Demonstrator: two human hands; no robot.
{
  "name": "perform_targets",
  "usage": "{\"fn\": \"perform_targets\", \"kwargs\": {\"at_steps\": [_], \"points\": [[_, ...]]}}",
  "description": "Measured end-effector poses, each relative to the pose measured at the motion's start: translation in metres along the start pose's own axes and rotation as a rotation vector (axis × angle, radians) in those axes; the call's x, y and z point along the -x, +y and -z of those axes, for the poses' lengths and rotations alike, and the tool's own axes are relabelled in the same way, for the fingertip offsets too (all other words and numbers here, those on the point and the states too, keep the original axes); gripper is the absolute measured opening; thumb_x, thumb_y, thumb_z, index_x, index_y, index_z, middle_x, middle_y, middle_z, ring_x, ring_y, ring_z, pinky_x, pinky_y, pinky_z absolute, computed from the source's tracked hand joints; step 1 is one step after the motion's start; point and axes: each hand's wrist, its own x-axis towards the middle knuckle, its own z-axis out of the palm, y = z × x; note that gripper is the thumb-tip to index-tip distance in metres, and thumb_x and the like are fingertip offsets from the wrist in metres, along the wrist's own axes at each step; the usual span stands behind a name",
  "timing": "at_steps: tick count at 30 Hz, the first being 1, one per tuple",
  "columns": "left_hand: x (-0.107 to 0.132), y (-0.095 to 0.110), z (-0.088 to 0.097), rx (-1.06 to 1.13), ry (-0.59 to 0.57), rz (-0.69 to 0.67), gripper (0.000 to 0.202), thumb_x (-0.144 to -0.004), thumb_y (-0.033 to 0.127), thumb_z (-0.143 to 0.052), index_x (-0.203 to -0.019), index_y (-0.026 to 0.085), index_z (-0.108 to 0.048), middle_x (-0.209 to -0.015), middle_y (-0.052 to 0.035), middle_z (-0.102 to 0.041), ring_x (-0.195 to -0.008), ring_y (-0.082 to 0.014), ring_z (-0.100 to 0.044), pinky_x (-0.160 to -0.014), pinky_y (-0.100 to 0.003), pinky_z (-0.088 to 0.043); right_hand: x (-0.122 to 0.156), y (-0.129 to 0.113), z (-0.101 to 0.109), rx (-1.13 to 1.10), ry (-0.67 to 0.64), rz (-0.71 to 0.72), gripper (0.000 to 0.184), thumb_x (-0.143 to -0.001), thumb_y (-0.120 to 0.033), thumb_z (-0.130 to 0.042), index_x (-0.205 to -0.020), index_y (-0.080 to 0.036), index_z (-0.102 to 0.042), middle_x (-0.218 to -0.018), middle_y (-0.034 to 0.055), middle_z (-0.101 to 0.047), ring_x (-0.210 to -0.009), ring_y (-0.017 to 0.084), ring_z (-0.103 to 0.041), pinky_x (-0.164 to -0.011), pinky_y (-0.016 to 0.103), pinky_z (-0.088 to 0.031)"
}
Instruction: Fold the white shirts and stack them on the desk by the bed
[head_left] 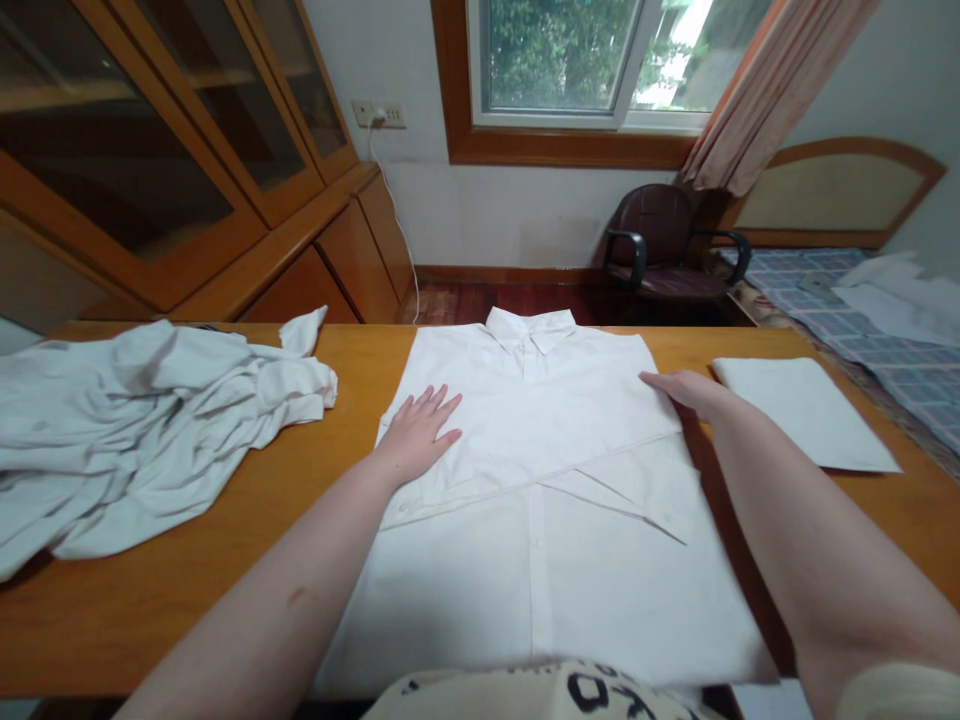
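A white collared shirt (pixel 540 520) lies flat on the wooden table (pixel 187 590), collar away from me, with both sleeves folded across its middle. My left hand (pixel 420 430) rests flat on the shirt's left side, fingers stretched out. At the shirt's right edge near the shoulder, my right hand (pixel 686 392) lies with its fingers extended along the cloth; it holds nothing that I can see.
A crumpled heap of white garments (pixel 142 420) covers the table's left part. A folded white garment (pixel 806 412) lies at the right. Beyond the table stand a dark armchair (pixel 660 250), wooden glass-door cabinets (pixel 187 170), a window and a bed (pixel 877 320).
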Motion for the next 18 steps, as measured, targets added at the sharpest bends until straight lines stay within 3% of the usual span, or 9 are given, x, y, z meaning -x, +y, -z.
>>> {"fn": "perform_targets", "kwargs": {"at_steps": [3,7,13,18], "points": [[-0.001,-0.001,-0.002,0.002,0.011,-0.003,0.060,-0.094,0.051,-0.031,-0.148,0.027,-0.027,-0.157,-0.0044,-0.018,-0.144,-0.0248,-0.014,-0.115,-0.047,-0.015,0.013,0.006,0.004,-0.007,-0.090,-0.075,0.035,-0.074,-0.052,-0.066,-0.076,-0.016,-0.069,-0.070,0.0086,-0.068,-0.061,0.021,-0.061,-0.053,0.029,-0.044],[-0.001,-0.002,-0.003,0.001,0.022,-0.011,0.060,-0.094,0.051,-0.032,-0.148,0.026,-0.028,-0.157,-0.0048,-0.019,-0.144,-0.0248,-0.015,-0.115,-0.047,-0.016,0.020,0.008,0.004,0.013,-0.028,-0.046,0.042,-0.079,-0.056,-0.057,-0.079,-0.016,-0.069,-0.076,0.0094,-0.070,-0.067,0.023,-0.063,-0.060,0.030,-0.046],[0.000,-0.002,-0.004,0.011,0.029,-0.017,0.060,-0.093,0.051,-0.032,-0.148,0.026,-0.028,-0.157,-0.0049,-0.019,-0.144,-0.0248,-0.015,-0.115,-0.047,-0.015,0.030,0.006,-0.006,0.462,0.092,0.066,0.041,-0.086,-0.049,-0.049,-0.075,-0.016,-0.070,-0.080,0.0157,-0.070,-0.081,0.030,-0.065,-0.071,0.036,-0.046],[0.000,-0.002,-0.003,0.015,0.023,-0.019,0.060,-0.093,0.051,-0.032,-0.148,0.028,-0.027,-0.157,-0.0041,-0.018,-0.144,-0.0246,-0.015,-0.115,-0.046,-0.015,0.035,0.008,-0.012,0.593,0.153,0.095,0.046,-0.089,-0.053,-0.042,-0.087,-0.016,-0.071,-0.087,0.0185,-0.070,-0.087,0.033,-0.065,-0.074,0.040,-0.046]]}}
